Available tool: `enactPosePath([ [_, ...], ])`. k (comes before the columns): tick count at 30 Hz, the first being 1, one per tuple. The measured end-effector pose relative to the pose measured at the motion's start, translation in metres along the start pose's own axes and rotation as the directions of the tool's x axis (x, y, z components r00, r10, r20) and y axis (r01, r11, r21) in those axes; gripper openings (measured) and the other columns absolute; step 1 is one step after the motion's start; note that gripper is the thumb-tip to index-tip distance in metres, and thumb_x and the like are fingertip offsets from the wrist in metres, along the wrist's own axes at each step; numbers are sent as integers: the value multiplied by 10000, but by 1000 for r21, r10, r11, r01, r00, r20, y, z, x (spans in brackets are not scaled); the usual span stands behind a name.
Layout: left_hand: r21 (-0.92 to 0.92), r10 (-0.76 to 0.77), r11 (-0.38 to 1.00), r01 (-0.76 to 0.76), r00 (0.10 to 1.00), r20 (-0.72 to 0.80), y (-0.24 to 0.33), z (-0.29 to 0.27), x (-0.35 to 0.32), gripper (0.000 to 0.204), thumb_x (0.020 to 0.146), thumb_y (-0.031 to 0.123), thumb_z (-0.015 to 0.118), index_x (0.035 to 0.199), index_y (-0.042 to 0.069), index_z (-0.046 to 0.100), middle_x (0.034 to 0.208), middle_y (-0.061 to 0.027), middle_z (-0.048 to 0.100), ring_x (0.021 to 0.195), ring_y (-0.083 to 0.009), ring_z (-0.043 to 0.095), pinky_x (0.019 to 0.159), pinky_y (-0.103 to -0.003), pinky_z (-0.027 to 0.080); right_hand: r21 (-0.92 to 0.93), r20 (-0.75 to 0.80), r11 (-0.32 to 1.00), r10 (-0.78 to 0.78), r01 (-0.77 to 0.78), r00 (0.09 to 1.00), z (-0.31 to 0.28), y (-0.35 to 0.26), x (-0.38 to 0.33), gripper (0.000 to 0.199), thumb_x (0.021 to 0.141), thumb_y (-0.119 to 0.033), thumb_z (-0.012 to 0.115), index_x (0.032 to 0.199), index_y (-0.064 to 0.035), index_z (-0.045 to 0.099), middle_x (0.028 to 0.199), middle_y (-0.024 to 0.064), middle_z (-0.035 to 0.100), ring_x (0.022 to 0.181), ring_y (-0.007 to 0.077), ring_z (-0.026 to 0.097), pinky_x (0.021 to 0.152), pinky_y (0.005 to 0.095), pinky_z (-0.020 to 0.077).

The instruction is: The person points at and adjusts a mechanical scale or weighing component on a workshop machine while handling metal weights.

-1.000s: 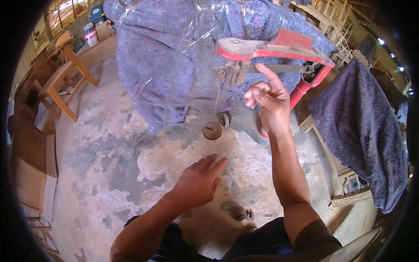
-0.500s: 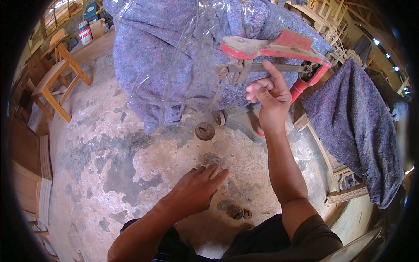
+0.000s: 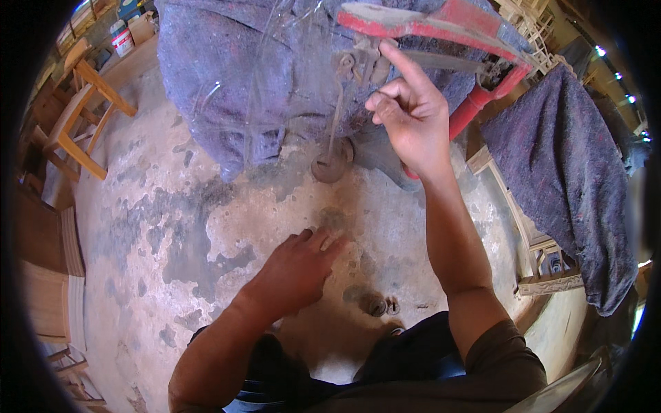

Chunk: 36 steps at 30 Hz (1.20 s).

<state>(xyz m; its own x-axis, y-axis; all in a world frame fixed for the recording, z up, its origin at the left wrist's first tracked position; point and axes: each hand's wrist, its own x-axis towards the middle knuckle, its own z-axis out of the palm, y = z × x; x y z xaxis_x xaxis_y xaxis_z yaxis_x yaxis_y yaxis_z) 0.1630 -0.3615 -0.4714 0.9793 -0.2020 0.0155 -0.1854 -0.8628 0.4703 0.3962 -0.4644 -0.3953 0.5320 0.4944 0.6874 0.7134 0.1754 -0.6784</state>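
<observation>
My right hand [image 3: 413, 127] reaches up with its index finger stretched out and the other fingers curled, holding nothing. That fingertip is by the underside of a dusty red frame [image 3: 413, 26], close to a grey metal fitting [image 3: 368, 63]; whether they touch I cannot tell. A thin rod [image 3: 336, 117] runs down from the fitting toward a round, brownish disc [image 3: 326, 167] near the floor. Behind the frame stands a large bulk wrapped in grey-blue blanket [image 3: 206, 89] and clear plastic. My left hand [image 3: 296, 265] hangs empty over the floor, fingers loosely bent and apart.
At the left are a wooden chair [image 3: 86, 103] and wooden panels [image 3: 45, 268]. A white-and-red tub [image 3: 122, 38] stands farther back. Another blanket [image 3: 561, 186] drapes over pale wooden furniture at the right. Small round pieces [image 3: 377, 305] lie on the worn concrete floor near my legs.
The view has shifted, so the frame and blanket sit higher in the picture. My right index finger has moved left, nearer the metal fitting. My left hand has drifted slightly left and forward.
</observation>
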Motion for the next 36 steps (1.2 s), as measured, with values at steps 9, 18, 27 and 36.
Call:
enactPosePath([
  [9, 28, -185, 983, 183, 967, 178, -28, 8, 5, 568, 869, 139, 667, 1395, 55, 469, 1374, -201, 512, 1256, -384, 503, 1047, -447, 425, 32, -139, 977, -203, 209, 969, 46, 58, -37, 260, 834, 47, 663, 1079, -6, 594, 1027, 93, 626, 796, 97, 605, 701, 227, 491],
  [18, -11, -157, 987, 163, 968, 197, -29, 4, 10, 542, 878, 149, 656, 1378, 42, 477, 1313, -196, 553, 1226, -360, 516, 1028, -439, 428, 63, 204, 934, 334, -352, 920, 97, 124, -108, 250, 815, -45, 701, 1062, -20, 675, 1032, 82, 671, 848, 154, 647, 758, 301, 521],
  [27, -34, -189, 979, 199, 965, 184, -27, -6, 5, 524, 893, 158, 648, 1375, 42, 480, 1349, -184, 537, 1269, -352, 489, 1061, -430, 400, 219, 213, 833, 467, -508, 858, 81, 98, -93, 451, 815, -79, 736, 1241, -10, 606, 1127, 108, 657, 956, 141, 636, 828, 289, 519],
  [36, -51, -208, 974, 223, 956, 206, -21, -8, 7, 499, 905, 159, 642, 1369, 47, 496, 1362, -169, 535, 1269, -350, 493, 1056, -433, 410, 133, 183, 923, 335, -361, 924, 60, 79, -76, 571, 819, -103, 747, 1340, -23, 528, 1267, 122, 621, 1159, 166, 568, 915, 304, 490],
])
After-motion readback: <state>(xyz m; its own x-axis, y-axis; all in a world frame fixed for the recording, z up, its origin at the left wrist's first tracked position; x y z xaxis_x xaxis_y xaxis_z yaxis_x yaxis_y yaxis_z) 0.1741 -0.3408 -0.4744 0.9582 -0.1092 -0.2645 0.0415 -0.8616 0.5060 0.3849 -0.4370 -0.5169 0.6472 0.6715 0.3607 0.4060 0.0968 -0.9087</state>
